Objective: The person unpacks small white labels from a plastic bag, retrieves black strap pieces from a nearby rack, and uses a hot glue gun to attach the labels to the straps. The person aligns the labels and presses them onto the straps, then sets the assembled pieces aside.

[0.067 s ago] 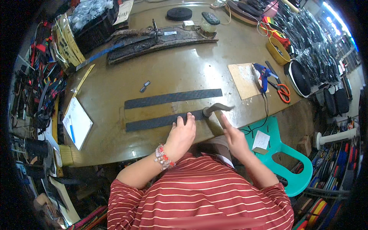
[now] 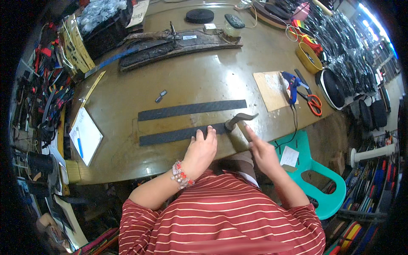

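Two dark grey woven straps lie side by side on the brown table. My left hand (image 2: pixel 202 146) presses its outstretched fingertips on the nearer strap (image 2: pixel 168 137), toward its right end. A dark metal claw hammer (image 2: pixel 240 119) is in my right hand (image 2: pixel 264 154), the index finger stretched along the handle. Its round face is down at the right end of that strap; whether it touches is hard to tell. Beyond lies the farther strap (image 2: pixel 191 109), with neither hand on it. Small metal buckles (image 2: pixel 160 96) lie past its left part.
At right, a blue glue gun (image 2: pixel 291 87) rests by a beige board (image 2: pixel 267 89) and orange-handled scissors (image 2: pixel 314 105). A white pad (image 2: pixel 87 142) with a blue pen lies at left. A long dark wooden fixture (image 2: pixel 182 46) stands behind. A teal plastic chair (image 2: pixel 329 199) is at the right edge.
The hammer's head has tilted slightly, its claw end moving a little to the left and up. My right hand has shifted slightly; my left hand stays on the strap.
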The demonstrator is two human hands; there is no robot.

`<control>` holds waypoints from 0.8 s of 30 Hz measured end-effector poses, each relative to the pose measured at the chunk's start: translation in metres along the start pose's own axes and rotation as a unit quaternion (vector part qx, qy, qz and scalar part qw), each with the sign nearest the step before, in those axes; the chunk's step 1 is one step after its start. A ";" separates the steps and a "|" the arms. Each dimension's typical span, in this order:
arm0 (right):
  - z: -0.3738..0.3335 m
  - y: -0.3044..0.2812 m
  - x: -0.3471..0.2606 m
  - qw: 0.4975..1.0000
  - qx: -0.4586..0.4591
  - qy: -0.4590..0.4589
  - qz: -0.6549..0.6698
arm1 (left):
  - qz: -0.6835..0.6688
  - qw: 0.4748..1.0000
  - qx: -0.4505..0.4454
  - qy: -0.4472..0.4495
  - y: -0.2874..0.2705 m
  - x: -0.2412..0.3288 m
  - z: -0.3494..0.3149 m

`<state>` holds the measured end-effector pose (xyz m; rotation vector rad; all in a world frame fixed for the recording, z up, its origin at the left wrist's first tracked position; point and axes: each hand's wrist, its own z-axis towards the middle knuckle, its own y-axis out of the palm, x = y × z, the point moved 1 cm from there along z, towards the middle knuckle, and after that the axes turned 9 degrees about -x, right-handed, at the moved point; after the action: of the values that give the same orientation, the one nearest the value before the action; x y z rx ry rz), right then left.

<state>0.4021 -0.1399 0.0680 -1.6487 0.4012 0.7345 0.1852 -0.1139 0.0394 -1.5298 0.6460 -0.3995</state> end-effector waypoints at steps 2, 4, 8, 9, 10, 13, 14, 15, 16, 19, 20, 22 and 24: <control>0.001 0.000 0.003 0.997 0.069 -0.041 0.003 | -0.016 1.000 -0.003 -0.002 0.002 0.000 0.000; 0.001 0.002 0.006 0.992 0.075 -0.097 0.005 | -0.028 0.999 0.012 -0.015 0.003 0.000 -0.001; 0.023 -0.010 0.013 0.994 -0.089 0.014 -0.055 | -0.030 0.999 0.019 -0.005 -0.006 -0.001 -0.002; 0.035 -0.019 0.015 0.996 -0.085 -0.002 -0.040 | -0.080 0.997 0.016 -0.008 -0.009 -0.005 0.000; 0.052 -0.027 0.018 0.998 -0.037 -0.043 -0.009 | -0.122 0.993 -0.006 -0.003 -0.012 -0.010 0.004; 0.115 -0.040 0.040 0.979 0.140 -0.105 -0.109 | -0.208 0.974 -0.074 0.046 -0.010 -0.042 0.025; 0.135 -0.042 0.052 0.961 0.196 -0.117 -0.154 | -0.214 0.974 -0.015 0.067 -0.007 -0.057 0.042; 0.153 -0.041 0.062 0.938 0.248 -0.131 -0.205 | -0.271 0.957 0.093 0.042 -0.003 -0.069 0.055; 0.167 -0.036 0.073 0.945 0.224 -0.065 -0.227 | -0.277 0.946 0.163 0.028 0.003 -0.080 0.065; 0.184 -0.029 0.083 0.933 0.237 -0.060 -0.263 | -0.311 0.949 0.056 -0.013 0.018 -0.102 0.084; 0.181 -0.029 0.080 0.935 0.221 -0.047 -0.273 | -0.309 0.950 0.040 -0.019 0.014 -0.107 0.087; 0.168 -0.036 0.059 0.919 0.318 -0.117 -0.199 | -0.307 0.951 -0.035 -0.018 -0.007 -0.111 0.085; 0.153 -0.050 0.030 0.930 0.321 -0.177 -0.021 | -0.327 0.941 0.079 -0.038 -0.049 -0.116 0.076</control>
<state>0.4181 0.0228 0.0745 -0.8840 0.3009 0.7499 0.1490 0.0163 0.0979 -1.5685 0.0197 -0.8664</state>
